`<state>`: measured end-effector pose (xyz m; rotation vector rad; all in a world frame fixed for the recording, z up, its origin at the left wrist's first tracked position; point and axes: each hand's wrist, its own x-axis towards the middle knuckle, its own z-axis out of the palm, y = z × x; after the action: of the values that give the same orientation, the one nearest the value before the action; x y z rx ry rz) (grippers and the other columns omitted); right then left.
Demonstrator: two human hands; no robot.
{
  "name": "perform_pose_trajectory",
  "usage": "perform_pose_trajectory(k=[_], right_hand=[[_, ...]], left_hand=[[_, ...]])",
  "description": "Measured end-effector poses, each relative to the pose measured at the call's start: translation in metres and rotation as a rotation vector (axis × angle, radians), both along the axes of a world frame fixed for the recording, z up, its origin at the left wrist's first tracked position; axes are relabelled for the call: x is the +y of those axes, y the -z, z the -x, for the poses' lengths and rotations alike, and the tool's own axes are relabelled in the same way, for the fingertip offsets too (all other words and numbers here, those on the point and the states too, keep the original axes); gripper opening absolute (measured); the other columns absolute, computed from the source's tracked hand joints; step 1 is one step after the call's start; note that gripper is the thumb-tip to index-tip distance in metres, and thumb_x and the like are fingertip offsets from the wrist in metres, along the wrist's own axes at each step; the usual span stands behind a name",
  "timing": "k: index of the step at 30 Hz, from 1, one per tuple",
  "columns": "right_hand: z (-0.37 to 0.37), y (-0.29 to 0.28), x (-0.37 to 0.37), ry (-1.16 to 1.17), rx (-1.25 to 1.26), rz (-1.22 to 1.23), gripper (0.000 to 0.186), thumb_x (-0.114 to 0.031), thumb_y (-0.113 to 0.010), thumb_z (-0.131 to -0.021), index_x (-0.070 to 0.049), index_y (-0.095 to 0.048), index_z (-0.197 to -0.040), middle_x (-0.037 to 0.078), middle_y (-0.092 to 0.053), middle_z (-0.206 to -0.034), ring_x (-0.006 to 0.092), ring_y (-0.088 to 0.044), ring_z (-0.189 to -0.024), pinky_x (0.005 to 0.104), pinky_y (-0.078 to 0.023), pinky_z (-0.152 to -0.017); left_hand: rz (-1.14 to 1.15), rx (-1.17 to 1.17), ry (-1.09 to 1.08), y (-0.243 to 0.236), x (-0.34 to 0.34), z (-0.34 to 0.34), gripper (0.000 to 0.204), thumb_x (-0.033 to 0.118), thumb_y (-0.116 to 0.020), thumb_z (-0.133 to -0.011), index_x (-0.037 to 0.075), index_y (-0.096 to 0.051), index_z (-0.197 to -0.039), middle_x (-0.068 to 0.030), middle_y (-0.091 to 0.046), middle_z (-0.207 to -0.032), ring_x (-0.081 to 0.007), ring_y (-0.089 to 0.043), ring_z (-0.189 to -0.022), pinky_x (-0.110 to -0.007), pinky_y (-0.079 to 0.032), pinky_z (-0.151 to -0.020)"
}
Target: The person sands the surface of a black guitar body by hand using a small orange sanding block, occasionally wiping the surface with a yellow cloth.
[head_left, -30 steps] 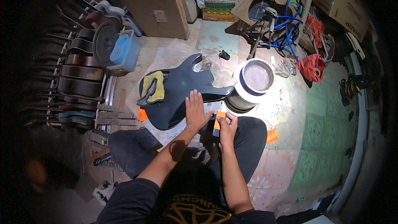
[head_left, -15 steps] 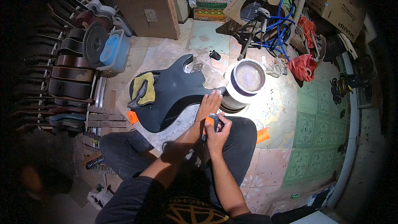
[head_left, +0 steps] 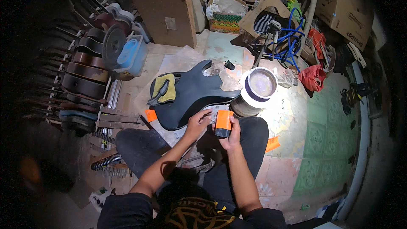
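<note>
In my right hand [head_left: 231, 135] is a black sanding block [head_left: 222, 132] with an orange sheet [head_left: 224, 119] across its face, held upright above my right leg. My left hand [head_left: 198, 125] is just to its left, fingers loosely bent and apart, holding nothing I can see. Beyond both hands lies a dark, matte electric guitar body [head_left: 190, 91], flat on a pale sheet, its horns pointing right. A yellow-and-grey work glove or cloth [head_left: 168, 92] rests on the body's left end. My left fingers are near its close edge.
Right of the body stands a round basin [head_left: 261, 83] on a pale drum. Orange pieces [head_left: 272, 143] [head_left: 150, 115] lie on either side. Guitars [head_left: 87, 74] line a rack at left. Far off are a flat carton [head_left: 167, 17] and a blue hose [head_left: 292, 34].
My left hand has come off the guitar body's lower horn and drawn back left. My right hand has turned the block so its orange face shows. The view has shifted slightly.
</note>
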<state>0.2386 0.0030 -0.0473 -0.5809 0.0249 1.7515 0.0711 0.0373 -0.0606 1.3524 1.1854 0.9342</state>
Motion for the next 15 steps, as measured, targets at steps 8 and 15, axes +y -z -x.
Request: perform_pose_trajectory(k=[8,15], right_hand=[[0.017,-0.007,-0.013,-0.198,0.133,-0.127,0.046,-0.035,-0.058,-0.097,-0.011,-0.055,-0.136,0.009,-0.065,-0.123,0.0230,-0.065,-0.105,0.0424,-0.056,-0.087],[0.029,-0.024,-0.020,-0.232,0.059,-0.120,0.051,-0.037,-0.060,-0.096,-0.005,-0.054,-0.134,0.013,-0.066,-0.122,0.0232,-0.067,-0.104,0.0404,-0.058,-0.084]], left_hand=[[-0.114,-0.075,0.070,-0.060,-0.023,0.013,0.042,0.022,-0.075,-0.093,0.002,-0.066,-0.129,-0.0111,-0.067,-0.123,-0.0189,-0.061,-0.117,-0.034,-0.047,-0.103],[-0.040,-0.209,0.065,-0.056,-0.024,0.025,0.033,0.013,-0.074,-0.092,0.000,-0.067,-0.122,-0.0093,-0.066,-0.117,-0.0158,-0.063,-0.107,-0.032,-0.050,-0.097]])
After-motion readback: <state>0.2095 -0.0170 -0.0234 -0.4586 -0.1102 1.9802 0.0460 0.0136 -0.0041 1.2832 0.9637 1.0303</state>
